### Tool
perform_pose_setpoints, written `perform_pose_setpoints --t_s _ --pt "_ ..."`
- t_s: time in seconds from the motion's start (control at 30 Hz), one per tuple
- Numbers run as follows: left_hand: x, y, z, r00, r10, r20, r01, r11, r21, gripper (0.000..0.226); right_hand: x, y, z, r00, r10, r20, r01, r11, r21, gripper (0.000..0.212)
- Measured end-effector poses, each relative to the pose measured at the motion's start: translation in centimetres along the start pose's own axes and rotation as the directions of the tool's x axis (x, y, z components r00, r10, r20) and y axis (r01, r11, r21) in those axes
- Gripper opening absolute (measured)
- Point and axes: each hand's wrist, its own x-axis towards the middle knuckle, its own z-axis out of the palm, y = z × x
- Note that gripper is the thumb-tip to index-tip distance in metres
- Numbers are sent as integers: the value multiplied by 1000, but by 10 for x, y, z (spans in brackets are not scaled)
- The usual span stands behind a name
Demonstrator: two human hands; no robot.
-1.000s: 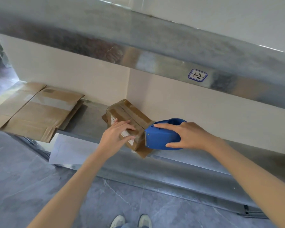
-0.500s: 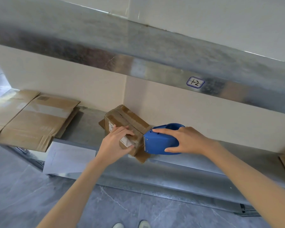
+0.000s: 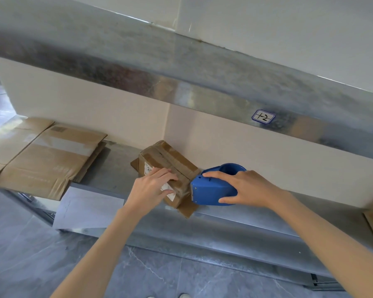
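Small taped box (image 3: pixel 166 160) lies on metal shelf (image 3: pixel 246 220). Left hand (image 3: pixel 151 188), fingers flat, presses on the box's near top. Blue tape dispenser (image 3: pixel 211 190) touches the box's right end. Right hand (image 3: pixel 246 188) grips it, just right of the box.

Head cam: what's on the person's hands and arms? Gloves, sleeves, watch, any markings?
Left hand and right hand are both bare: no gloves, rings, watch or wristbands showing. No sleeve comes into view on either side up to the frame edge, and no marks or tattoos can be seen.
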Motion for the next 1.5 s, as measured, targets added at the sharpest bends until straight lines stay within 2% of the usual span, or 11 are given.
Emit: perform_pose_setpoints --t_s 0.17,0.37,0.63,0.83,1.0,1.23,1.5 --pt "-3 18 10 998 -53 24 54 998 -18 63 -1 -2 6 1000 0 -3 0 1000 -2 76" --pt "-2 35 25 985 -156 -72 153 987 -43 45 5 -5 1 999 -47 -20 46 996 -73 72" --pt "-29 6 -3 982 -163 90 180 955 -237 56 13 -34 -4 964 -261 -48 256 963 -89 64" --pt "-36 10 -10 982 -174 77 190 932 -308 50 37 -35 -8 947 -318 -35 315 947 -62 63" --pt "-36 7 -10 977 -194 84 211 919 -334 48 43 -18 -8 951 -310 6 310 951 8 65" --pt "-35 7 -8 970 -221 96 241 908 -344 50 31 37 -11 979 -204 -19 205 977 59 65" --pt "-34 10 -7 963 -252 92 268 905 -332 49 35 42 -8 990 -137 -33 137 991 0 67"
